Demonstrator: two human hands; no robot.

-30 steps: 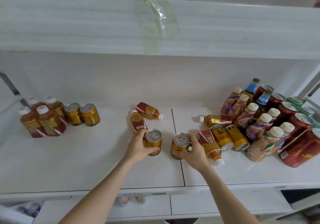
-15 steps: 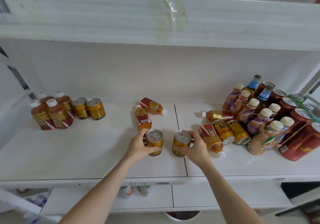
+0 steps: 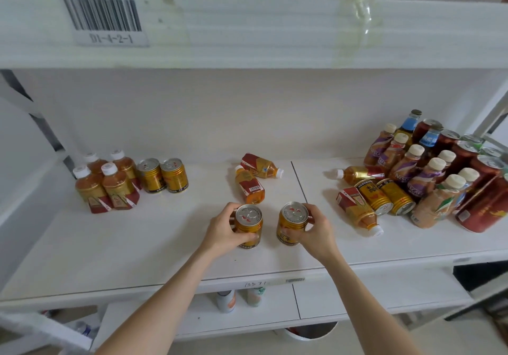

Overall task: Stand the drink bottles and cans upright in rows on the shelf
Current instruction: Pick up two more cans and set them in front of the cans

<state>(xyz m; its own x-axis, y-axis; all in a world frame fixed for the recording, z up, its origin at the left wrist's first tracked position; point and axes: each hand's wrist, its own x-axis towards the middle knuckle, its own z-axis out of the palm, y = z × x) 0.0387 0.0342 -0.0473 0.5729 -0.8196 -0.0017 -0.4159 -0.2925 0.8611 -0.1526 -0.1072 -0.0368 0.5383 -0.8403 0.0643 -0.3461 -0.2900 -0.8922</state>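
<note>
My left hand (image 3: 221,232) grips an upright gold can (image 3: 248,224) near the front middle of the white shelf (image 3: 137,244). My right hand (image 3: 316,231) grips a second upright gold can (image 3: 291,221) right beside it. At the back left, several tea bottles (image 3: 105,184) and two gold cans (image 3: 163,174) stand upright in rows. Two tea bottles (image 3: 251,183) lie on their sides just behind my hands. To the right, a tea bottle (image 3: 357,211), another tea bottle (image 3: 357,174) and two gold cans (image 3: 384,196) lie on their sides.
A crowded group of coffee bottles (image 3: 412,167), blue-labelled bottles and red cans (image 3: 483,189) fills the right end. The upper shelf's front edge (image 3: 247,30) with a barcode label hangs overhead. A lower shelf holds two bottles (image 3: 239,298).
Both hands keep their grip on the two gold cans, which stay close to where they were. The camera has tilted and shifted, revealing the barcode label above.
</note>
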